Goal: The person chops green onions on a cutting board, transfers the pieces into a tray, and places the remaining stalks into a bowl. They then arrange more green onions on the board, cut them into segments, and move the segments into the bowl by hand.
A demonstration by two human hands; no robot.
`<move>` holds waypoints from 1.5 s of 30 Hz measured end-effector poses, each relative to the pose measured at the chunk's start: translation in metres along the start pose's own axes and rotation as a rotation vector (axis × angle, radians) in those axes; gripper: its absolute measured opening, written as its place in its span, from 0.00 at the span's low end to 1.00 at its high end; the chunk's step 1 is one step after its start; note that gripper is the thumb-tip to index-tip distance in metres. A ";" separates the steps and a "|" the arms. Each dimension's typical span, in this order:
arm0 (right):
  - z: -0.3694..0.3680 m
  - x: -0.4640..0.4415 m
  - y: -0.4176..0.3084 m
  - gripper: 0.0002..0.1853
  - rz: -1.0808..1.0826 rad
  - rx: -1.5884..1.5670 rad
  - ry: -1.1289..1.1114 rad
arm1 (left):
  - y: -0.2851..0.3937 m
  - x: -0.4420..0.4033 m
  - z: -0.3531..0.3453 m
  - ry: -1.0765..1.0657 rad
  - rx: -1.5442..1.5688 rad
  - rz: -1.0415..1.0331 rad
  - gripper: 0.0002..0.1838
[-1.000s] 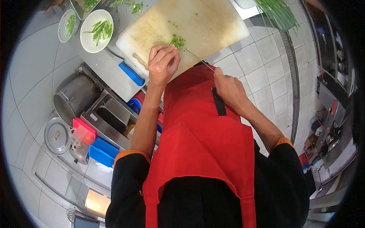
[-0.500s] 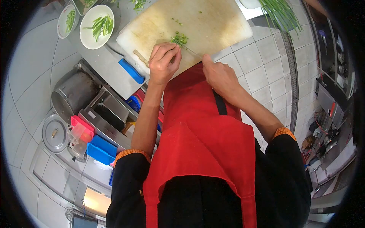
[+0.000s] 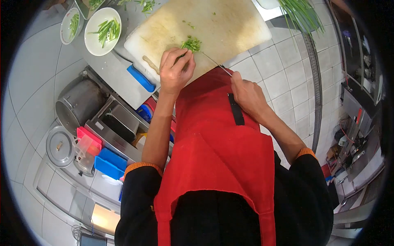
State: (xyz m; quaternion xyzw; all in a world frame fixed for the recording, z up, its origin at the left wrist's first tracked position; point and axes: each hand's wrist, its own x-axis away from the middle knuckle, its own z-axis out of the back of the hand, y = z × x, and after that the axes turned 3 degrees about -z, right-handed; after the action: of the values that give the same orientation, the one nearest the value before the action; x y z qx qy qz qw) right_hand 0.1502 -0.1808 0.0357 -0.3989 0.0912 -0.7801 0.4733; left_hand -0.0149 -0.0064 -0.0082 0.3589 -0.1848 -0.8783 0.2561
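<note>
My left hand [image 3: 175,70] is closed at the near edge of a worn white cutting board [image 3: 230,24], its fingertips pinched on green onion. A small heap of chopped green onion [image 3: 192,44] lies just beyond those fingertips. My right hand [image 3: 249,96], off the board's near edge and to the right, is wrapped around the handle of a knife. The thin knife blade [image 3: 217,64] slants from that hand up to the chopped pieces, its tip close to them. The knife's handle is hidden in my fist.
Left of the board, a blue-handled knife [image 3: 140,78] lies on the metal counter [image 3: 96,67]. White bowls hold cut green stalks [image 3: 108,33]. Long green onions [image 3: 301,18] hang at the upper right. A large pot [image 3: 78,102] stands lower left.
My right hand has drawn back to the right and toward me with the knife, so more blade shows. My left hand stays nearly in place at the green onion.
</note>
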 end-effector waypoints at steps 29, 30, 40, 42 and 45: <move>0.010 -0.004 -0.017 0.07 0.003 0.007 -0.054 | 0.000 0.002 -0.001 0.022 0.028 0.007 0.12; 0.012 -0.010 -0.023 0.07 0.025 0.010 -0.029 | 0.000 0.002 0.000 0.021 0.029 0.007 0.12; -0.004 -0.043 -0.048 0.05 0.050 0.093 0.024 | -0.001 0.001 0.000 0.029 0.036 0.002 0.11; -0.005 -0.042 -0.049 0.05 0.037 0.091 0.019 | 0.000 0.001 0.001 0.017 0.045 0.008 0.11; -0.011 -0.028 -0.037 0.05 0.006 0.079 0.022 | -0.001 0.003 0.000 0.021 0.050 0.015 0.10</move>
State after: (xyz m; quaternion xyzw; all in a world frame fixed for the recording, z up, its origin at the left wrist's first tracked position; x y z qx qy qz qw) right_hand 0.1246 -0.1412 0.0330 -0.3710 0.0665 -0.7860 0.4901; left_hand -0.0172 -0.0070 -0.0104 0.3731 -0.2067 -0.8676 0.2555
